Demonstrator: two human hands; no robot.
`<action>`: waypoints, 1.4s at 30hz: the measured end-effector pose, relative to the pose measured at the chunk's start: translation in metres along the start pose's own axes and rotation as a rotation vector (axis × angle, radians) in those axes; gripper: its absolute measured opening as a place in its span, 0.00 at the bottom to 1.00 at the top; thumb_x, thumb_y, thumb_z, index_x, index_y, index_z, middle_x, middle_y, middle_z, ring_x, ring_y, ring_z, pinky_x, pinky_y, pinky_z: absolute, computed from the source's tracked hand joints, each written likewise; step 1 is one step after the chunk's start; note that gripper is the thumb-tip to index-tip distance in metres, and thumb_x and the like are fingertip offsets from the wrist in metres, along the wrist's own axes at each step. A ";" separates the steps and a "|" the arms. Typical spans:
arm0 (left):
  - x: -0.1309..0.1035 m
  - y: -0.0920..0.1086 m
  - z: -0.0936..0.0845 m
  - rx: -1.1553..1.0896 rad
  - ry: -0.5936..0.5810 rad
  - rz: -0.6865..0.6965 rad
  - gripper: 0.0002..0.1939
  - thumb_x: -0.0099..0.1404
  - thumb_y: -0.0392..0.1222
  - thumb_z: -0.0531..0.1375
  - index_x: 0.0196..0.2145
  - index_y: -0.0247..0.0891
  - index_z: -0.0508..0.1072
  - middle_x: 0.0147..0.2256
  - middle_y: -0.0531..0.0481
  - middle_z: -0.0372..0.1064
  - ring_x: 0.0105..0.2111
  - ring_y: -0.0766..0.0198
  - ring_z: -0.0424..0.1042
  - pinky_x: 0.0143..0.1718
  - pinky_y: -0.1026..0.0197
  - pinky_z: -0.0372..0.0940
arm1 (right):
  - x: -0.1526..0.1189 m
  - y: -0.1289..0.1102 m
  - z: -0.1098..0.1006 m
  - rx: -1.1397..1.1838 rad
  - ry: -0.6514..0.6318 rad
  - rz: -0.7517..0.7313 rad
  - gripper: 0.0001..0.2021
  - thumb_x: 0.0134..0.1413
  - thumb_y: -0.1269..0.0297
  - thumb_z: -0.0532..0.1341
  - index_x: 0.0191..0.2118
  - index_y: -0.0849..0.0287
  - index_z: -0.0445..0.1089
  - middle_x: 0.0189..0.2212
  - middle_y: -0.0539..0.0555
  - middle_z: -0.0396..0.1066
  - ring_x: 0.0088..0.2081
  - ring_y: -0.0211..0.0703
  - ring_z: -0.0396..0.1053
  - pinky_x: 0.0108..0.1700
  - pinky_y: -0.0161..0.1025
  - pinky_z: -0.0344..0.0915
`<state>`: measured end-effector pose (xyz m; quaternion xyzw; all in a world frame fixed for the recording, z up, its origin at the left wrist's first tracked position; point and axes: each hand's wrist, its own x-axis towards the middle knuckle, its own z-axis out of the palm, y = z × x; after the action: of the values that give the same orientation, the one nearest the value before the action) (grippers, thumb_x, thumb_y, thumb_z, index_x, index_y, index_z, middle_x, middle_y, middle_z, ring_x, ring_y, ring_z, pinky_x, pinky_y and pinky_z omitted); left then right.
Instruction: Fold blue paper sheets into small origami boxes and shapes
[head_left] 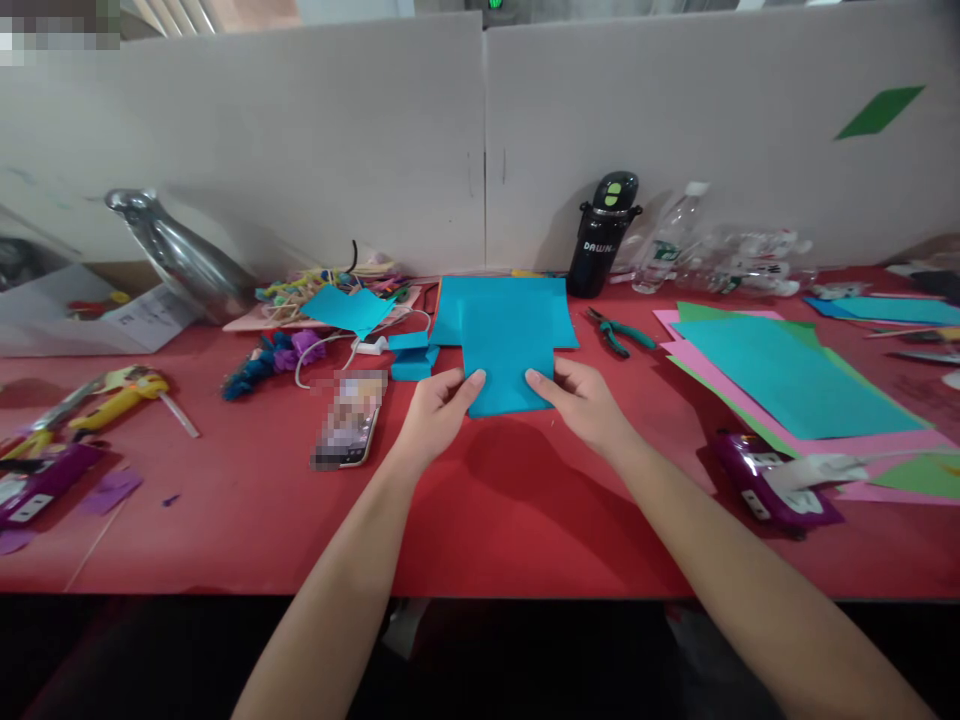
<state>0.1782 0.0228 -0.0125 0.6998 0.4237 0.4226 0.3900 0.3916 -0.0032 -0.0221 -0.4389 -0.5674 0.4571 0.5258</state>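
Between my two hands is a blue sheet of paper (508,350), raised a little over the red table. My left hand (442,408) pinches its lower left edge, thumb on top and fingers behind. On the opposite edge my right hand (585,400) grips it the same way. Behind the held sheet lies a wider blue sheet (566,315), partly hidden by it. Folded blue paper pieces (411,358) sit just left of the sheet. A phone (351,420) lies on the table to the left of my left hand.
Green-handled pliers (621,332) and a black bottle (604,235) stand beyond my right hand. Coloured paper sheets (795,375) and a purple power strip (780,485) are at right. At left lie a yellow glue gun (120,405) and a steel flask (184,255).
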 end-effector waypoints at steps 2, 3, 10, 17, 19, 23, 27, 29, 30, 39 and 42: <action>0.000 0.000 0.000 0.011 0.006 0.005 0.26 0.69 0.56 0.57 0.22 0.39 0.51 0.23 0.57 0.43 0.23 0.69 0.47 0.24 0.63 0.44 | 0.000 -0.001 -0.001 -0.051 0.020 -0.004 0.18 0.56 0.44 0.64 0.35 0.56 0.74 0.33 0.54 0.73 0.36 0.46 0.69 0.37 0.42 0.67; 0.000 0.000 0.000 0.018 0.009 0.007 0.26 0.69 0.56 0.57 0.22 0.39 0.51 0.23 0.57 0.43 0.23 0.69 0.47 0.24 0.63 0.44 | 0.000 -0.001 -0.001 -0.074 0.027 -0.005 0.19 0.56 0.43 0.63 0.34 0.56 0.73 0.31 0.53 0.72 0.35 0.45 0.68 0.35 0.41 0.66; 0.001 0.003 0.002 0.088 0.066 0.006 0.27 0.68 0.56 0.57 0.20 0.40 0.49 0.21 0.57 0.42 0.21 0.70 0.47 0.21 0.63 0.45 | 0.000 -0.002 0.000 -0.131 0.044 -0.025 0.22 0.58 0.40 0.60 0.31 0.57 0.69 0.25 0.50 0.63 0.27 0.40 0.58 0.29 0.38 0.56; 0.000 0.008 0.003 0.060 0.057 -0.030 0.27 0.67 0.55 0.58 0.19 0.40 0.51 0.19 0.56 0.44 0.18 0.70 0.52 0.19 0.65 0.48 | 0.001 0.002 0.000 -0.145 0.058 -0.038 0.22 0.59 0.43 0.60 0.25 0.55 0.61 0.22 0.47 0.54 0.24 0.37 0.50 0.27 0.38 0.49; 0.000 0.007 0.002 0.066 0.059 -0.028 0.27 0.67 0.56 0.58 0.19 0.40 0.51 0.19 0.56 0.43 0.18 0.70 0.51 0.19 0.65 0.47 | 0.001 0.002 0.000 -0.153 0.060 -0.035 0.23 0.59 0.43 0.60 0.24 0.55 0.59 0.21 0.46 0.52 0.24 0.37 0.48 0.27 0.38 0.47; 0.001 0.005 0.001 0.096 0.065 -0.014 0.29 0.67 0.58 0.57 0.19 0.40 0.49 0.20 0.56 0.41 0.20 0.70 0.46 0.20 0.63 0.45 | 0.001 0.002 0.000 -0.157 0.063 -0.027 0.24 0.59 0.43 0.60 0.23 0.55 0.57 0.21 0.46 0.51 0.24 0.37 0.48 0.27 0.38 0.46; 0.002 0.004 0.000 0.082 0.049 -0.020 0.29 0.67 0.59 0.57 0.19 0.39 0.49 0.20 0.56 0.41 0.21 0.70 0.45 0.22 0.62 0.44 | 0.000 0.000 0.000 -0.170 0.069 -0.027 0.25 0.59 0.43 0.60 0.23 0.55 0.54 0.22 0.45 0.48 0.24 0.37 0.47 0.27 0.39 0.45; 0.002 0.004 -0.001 0.053 0.042 -0.043 0.30 0.66 0.59 0.58 0.19 0.39 0.50 0.20 0.57 0.42 0.21 0.70 0.45 0.22 0.63 0.44 | 0.000 -0.001 0.000 -0.174 0.069 -0.030 0.25 0.59 0.44 0.61 0.22 0.55 0.53 0.22 0.45 0.47 0.24 0.36 0.46 0.27 0.39 0.44; 0.002 0.004 -0.001 0.021 0.033 -0.065 0.30 0.66 0.59 0.59 0.18 0.39 0.51 0.19 0.57 0.43 0.20 0.71 0.46 0.22 0.63 0.45 | 0.000 -0.001 -0.001 -0.179 0.070 -0.034 0.25 0.59 0.44 0.61 0.22 0.55 0.52 0.22 0.45 0.46 0.24 0.36 0.46 0.27 0.39 0.43; 0.002 -0.003 0.001 -0.255 0.033 -0.170 0.26 0.62 0.55 0.64 0.16 0.37 0.61 0.19 0.55 0.55 0.21 0.69 0.57 0.25 0.64 0.57 | 0.005 0.002 -0.003 0.111 0.112 0.053 0.19 0.55 0.44 0.65 0.28 0.56 0.67 0.26 0.48 0.62 0.28 0.39 0.62 0.31 0.38 0.63; 0.002 -0.005 0.001 -0.236 0.024 -0.154 0.27 0.62 0.55 0.64 0.16 0.37 0.60 0.18 0.56 0.52 0.21 0.70 0.55 0.24 0.64 0.55 | 0.007 0.004 -0.004 0.162 0.109 0.078 0.18 0.53 0.44 0.66 0.37 0.54 0.71 0.33 0.51 0.70 0.35 0.43 0.69 0.36 0.40 0.68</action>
<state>0.1783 0.0260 -0.0166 0.6094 0.4280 0.4467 0.4959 0.3951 0.0051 -0.0247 -0.4412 -0.4816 0.4969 0.5714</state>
